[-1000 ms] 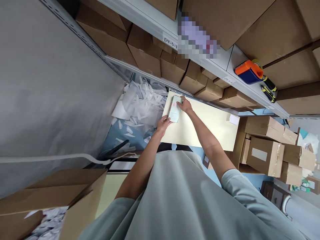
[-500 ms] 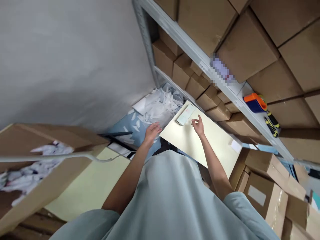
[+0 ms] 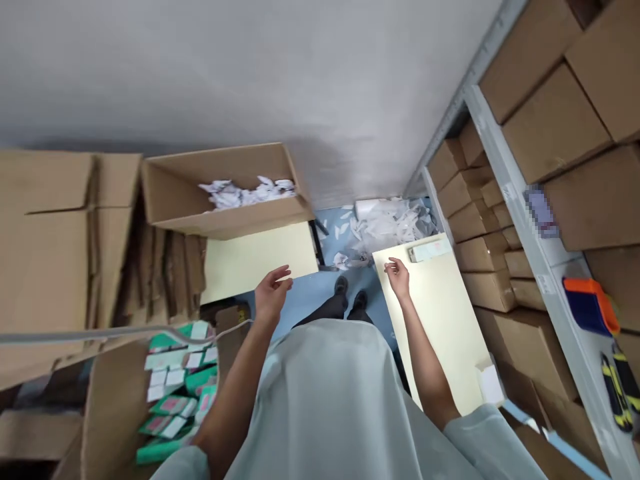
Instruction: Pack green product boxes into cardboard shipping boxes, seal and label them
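Observation:
My left hand [image 3: 273, 293] hovers at the near edge of the left cream tabletop [image 3: 235, 263], fingers loosely bent and holding nothing. Over the left side of the right cream table [image 3: 440, 320] is my right hand [image 3: 399, 277], fingers apart, also with nothing in it. A slim pale-green box [image 3: 430, 251] lies at that table's far end, a short way from my right hand and untouched. On the left tabletop stands an open carton [image 3: 225, 223] with crumpled white paper [image 3: 245, 195] inside.
Flattened cardboard [image 3: 45, 267] stands at the left. Below it an open carton holds several green-and-white packets [image 3: 175, 380]. A shelf rack [image 3: 520, 200] full of brown boxes runs along the right, with an orange-and-blue holder [image 3: 590, 303] and yellow-black cutters [image 3: 615, 390]. Paper scraps [image 3: 393, 223] cover the floor ahead.
My view has turned left, bringing the paper-filled carton, flattened cardboard and green packets into sight. My left hand has swung left, towards the left tabletop. Both hands stay without anything in them.

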A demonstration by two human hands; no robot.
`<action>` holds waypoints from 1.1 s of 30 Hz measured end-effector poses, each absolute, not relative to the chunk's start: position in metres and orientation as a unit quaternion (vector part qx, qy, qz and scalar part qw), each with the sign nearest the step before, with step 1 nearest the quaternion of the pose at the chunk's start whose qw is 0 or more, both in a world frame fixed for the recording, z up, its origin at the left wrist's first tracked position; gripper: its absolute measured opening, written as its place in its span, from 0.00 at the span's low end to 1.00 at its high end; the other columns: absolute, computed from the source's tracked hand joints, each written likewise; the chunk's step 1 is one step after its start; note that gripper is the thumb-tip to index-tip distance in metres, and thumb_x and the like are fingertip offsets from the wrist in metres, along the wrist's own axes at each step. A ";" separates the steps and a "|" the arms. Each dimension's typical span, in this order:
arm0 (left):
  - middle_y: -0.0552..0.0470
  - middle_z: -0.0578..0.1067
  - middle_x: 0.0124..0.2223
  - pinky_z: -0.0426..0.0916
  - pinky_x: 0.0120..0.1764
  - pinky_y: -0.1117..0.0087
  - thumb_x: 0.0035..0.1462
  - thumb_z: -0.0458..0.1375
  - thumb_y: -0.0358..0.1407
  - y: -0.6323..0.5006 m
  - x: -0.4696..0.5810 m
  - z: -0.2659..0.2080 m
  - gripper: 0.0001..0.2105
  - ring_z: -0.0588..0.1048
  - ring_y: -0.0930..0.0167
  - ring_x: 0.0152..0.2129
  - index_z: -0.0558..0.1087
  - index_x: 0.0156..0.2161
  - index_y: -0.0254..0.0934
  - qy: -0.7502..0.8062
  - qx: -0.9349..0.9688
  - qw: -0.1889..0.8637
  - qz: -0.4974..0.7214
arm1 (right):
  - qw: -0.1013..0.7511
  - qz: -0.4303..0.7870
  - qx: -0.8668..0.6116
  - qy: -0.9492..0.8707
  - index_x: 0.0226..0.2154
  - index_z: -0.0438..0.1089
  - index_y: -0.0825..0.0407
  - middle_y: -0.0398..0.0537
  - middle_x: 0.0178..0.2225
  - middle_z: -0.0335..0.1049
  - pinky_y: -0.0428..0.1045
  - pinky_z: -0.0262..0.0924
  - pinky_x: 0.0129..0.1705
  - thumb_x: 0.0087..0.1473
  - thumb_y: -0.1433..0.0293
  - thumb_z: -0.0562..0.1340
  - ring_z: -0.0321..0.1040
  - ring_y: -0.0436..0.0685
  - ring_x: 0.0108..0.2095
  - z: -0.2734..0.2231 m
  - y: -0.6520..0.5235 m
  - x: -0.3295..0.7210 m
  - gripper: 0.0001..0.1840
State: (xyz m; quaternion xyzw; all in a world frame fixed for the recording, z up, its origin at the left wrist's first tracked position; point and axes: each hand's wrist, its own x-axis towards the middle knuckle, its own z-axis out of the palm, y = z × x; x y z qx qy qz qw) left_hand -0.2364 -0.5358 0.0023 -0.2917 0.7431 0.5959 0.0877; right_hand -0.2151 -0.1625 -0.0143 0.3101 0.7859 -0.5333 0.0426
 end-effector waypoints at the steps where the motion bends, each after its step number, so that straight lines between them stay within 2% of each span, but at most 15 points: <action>1: 0.43 0.86 0.50 0.79 0.41 0.62 0.45 0.67 0.40 -0.555 -0.229 0.008 0.25 0.79 0.67 0.33 0.83 0.51 0.39 0.744 -0.306 0.063 0.590 | 0.051 -0.538 0.291 0.789 0.50 0.77 0.50 0.52 0.40 0.85 0.57 0.79 0.49 0.59 0.58 0.64 0.84 0.62 0.39 -0.011 -0.183 -0.221 0.20; 6: 0.43 0.85 0.53 0.74 0.35 0.68 0.46 0.64 0.39 -0.652 -0.205 0.035 0.25 0.77 0.69 0.31 0.82 0.53 0.39 0.730 -0.354 -0.062 0.582 | 0.096 -0.542 0.183 0.815 0.51 0.77 0.49 0.53 0.40 0.84 0.59 0.81 0.47 0.57 0.53 0.63 0.84 0.65 0.40 0.011 -0.285 -0.246 0.25; 10: 0.43 0.85 0.56 0.74 0.35 0.69 0.50 0.63 0.39 -0.734 -0.179 0.049 0.24 0.77 0.70 0.31 0.82 0.54 0.38 0.701 -0.372 -0.154 0.588 | 0.108 -0.555 0.090 0.820 0.52 0.77 0.50 0.57 0.41 0.84 0.62 0.81 0.49 0.57 0.50 0.63 0.84 0.67 0.42 0.030 -0.380 -0.259 0.28; 14: 0.45 0.85 0.55 0.77 0.41 0.67 0.53 0.63 0.37 -0.841 -0.134 0.066 0.24 0.81 0.67 0.37 0.82 0.55 0.40 0.659 -0.397 -0.236 0.594 | 0.117 -0.574 0.008 0.810 0.52 0.76 0.49 0.57 0.42 0.84 0.65 0.81 0.53 0.56 0.50 0.64 0.85 0.67 0.42 0.052 -0.511 -0.258 0.27; 20: 0.45 0.84 0.50 0.79 0.51 0.60 0.53 0.66 0.38 -1.049 -0.048 0.072 0.20 0.83 0.62 0.43 0.81 0.53 0.42 0.573 -0.422 -0.341 0.614 | 0.168 -0.588 -0.104 0.784 0.51 0.78 0.47 0.55 0.42 0.85 0.64 0.82 0.52 0.59 0.54 0.67 0.85 0.66 0.42 0.082 -0.763 -0.224 0.22; 24: 0.43 0.82 0.56 0.77 0.62 0.55 0.55 0.68 0.38 -1.172 -0.009 0.056 0.21 0.82 0.60 0.53 0.77 0.55 0.42 0.506 -0.471 -0.391 0.608 | 0.201 -0.563 -0.152 0.787 0.52 0.78 0.49 0.59 0.47 0.86 0.63 0.81 0.51 0.60 0.48 0.68 0.85 0.67 0.45 0.084 -0.918 -0.193 0.27; 26: 0.42 0.81 0.58 0.75 0.64 0.54 0.55 0.68 0.36 -1.217 0.000 0.046 0.22 0.81 0.59 0.57 0.75 0.55 0.41 0.478 -0.494 -0.389 0.613 | 0.222 -0.559 -0.147 0.785 0.50 0.78 0.50 0.60 0.50 0.85 0.60 0.81 0.49 0.56 0.45 0.70 0.84 0.66 0.47 0.080 -0.981 -0.178 0.31; 28: 0.40 0.82 0.57 0.75 0.64 0.52 0.55 0.68 0.35 -1.251 0.004 0.038 0.21 0.81 0.58 0.56 0.75 0.55 0.39 0.457 -0.508 -0.379 0.625 | 0.248 -0.554 -0.123 0.785 0.48 0.78 0.51 0.59 0.50 0.85 0.56 0.81 0.42 0.51 0.42 0.72 0.83 0.65 0.46 0.073 -1.032 -0.165 0.34; 33: 0.42 0.85 0.49 0.78 0.60 0.52 0.54 0.67 0.33 -1.304 0.005 0.025 0.18 0.84 0.59 0.49 0.77 0.51 0.37 0.436 -0.502 -0.374 0.647 | 0.262 -0.523 -0.070 0.808 0.39 0.74 0.50 0.48 0.36 0.81 0.48 0.72 0.27 0.42 0.37 0.75 0.76 0.54 0.27 0.062 -1.108 -0.143 0.37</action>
